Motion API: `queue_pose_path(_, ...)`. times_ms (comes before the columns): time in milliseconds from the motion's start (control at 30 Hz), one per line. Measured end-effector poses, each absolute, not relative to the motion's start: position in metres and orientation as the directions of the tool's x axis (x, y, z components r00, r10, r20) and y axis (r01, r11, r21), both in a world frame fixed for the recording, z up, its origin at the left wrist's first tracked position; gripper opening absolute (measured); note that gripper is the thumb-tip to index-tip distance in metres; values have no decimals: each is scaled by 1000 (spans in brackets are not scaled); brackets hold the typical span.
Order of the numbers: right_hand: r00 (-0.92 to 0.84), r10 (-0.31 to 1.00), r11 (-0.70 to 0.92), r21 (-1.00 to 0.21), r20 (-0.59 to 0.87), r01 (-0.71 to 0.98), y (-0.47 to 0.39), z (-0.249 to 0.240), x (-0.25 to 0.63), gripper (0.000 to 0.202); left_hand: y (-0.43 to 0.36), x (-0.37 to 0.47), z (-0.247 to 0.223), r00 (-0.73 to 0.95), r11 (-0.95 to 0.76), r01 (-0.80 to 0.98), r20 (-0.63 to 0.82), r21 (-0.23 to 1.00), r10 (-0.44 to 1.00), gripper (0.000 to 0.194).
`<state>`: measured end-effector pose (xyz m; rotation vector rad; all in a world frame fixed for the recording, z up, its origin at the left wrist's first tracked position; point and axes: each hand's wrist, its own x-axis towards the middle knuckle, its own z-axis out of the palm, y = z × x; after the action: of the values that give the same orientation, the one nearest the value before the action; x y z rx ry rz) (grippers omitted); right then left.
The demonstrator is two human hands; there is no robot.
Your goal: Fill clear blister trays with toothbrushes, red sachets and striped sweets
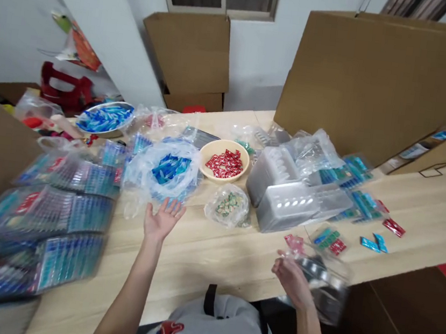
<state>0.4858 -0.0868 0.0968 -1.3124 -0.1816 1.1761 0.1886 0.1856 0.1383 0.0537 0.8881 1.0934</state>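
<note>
My left hand (162, 220) is raised over the table with its palm up and fingers spread, holding nothing. Just beyond its fingertips sits a clear plastic bag (135, 170) full of small blue packets (170, 169). My right hand (293, 278) is near the table's front edge, slightly blurred, its fingers loosely bent and apart with nothing visible in them. Right behind it, a clear plastic tray pack (327, 291) overhangs the edge; whether the hand touches it I cannot tell. Pink packets (294, 243) lie beyond the right fingertips.
A cream bowl (202, 171) of red packets and a bag of small green-and-tan pieces (229, 207) stand mid-table. Stacked clear trays (286, 210) are right of them. Filled packs (42, 210) pile up at left. Cardboard boxes (379, 83) rise behind; another box (412, 315) is below right.
</note>
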Motion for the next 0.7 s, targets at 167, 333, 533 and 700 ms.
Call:
queue_pose_path(167,293,768,-461,-809,-570,-366,-54,72,440,37,169,205,121,445,704,-591,-568,394,692,42)
queue_pose_path(333,268,771,-541,-816,-577,-202,-26,45,390,41,116,193,82,439,740,-240,-610,628,660,54)
queue_pose_path(533,67,813,-582,-812,-578,51,5,33,372,53,71,161,44,65,683,-112,-681,721,730,52)
queue_pose_path(700,-82,801,-572,-798,-594,191,22,28,353,56,50,130,48,-135,624,-65,-626,779,768,42)
